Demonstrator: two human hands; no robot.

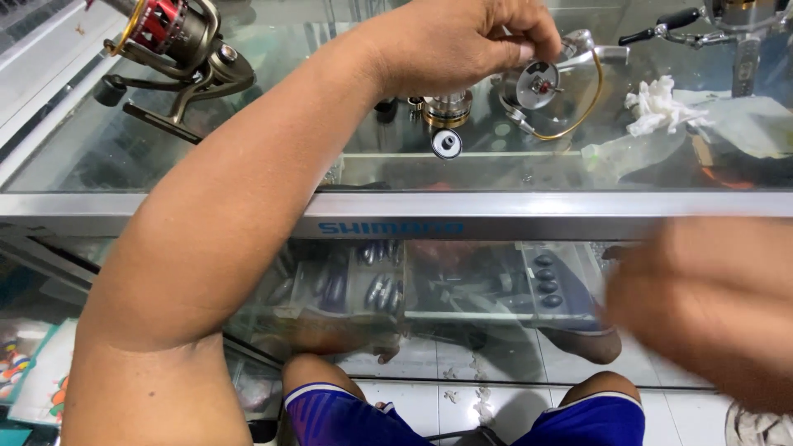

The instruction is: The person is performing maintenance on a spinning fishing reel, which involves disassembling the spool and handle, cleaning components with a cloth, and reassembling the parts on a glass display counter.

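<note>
My left hand [462,41] reaches across the glass counter top and its fingertips pinch a silver fishing-reel rotor [541,84] with a gold bail wire [582,111]. Just left of the rotor stand a gold and silver spool piece [448,107] and a small round black-and-white disc [446,143] on the glass. My right hand [710,306] hovers low at the right in front of the counter. It is blurred by motion, and I cannot make out its fingers or anything in it.
A whole spinning reel [178,49] with a red and gold spool lies at the back left, and another reel [731,25] at the back right. Crumpled white tissue [657,106] and a clear plastic bag [735,124] lie to the right. Lead sinkers [380,289] fill boxes inside the case, behind the metal counter edge [537,211].
</note>
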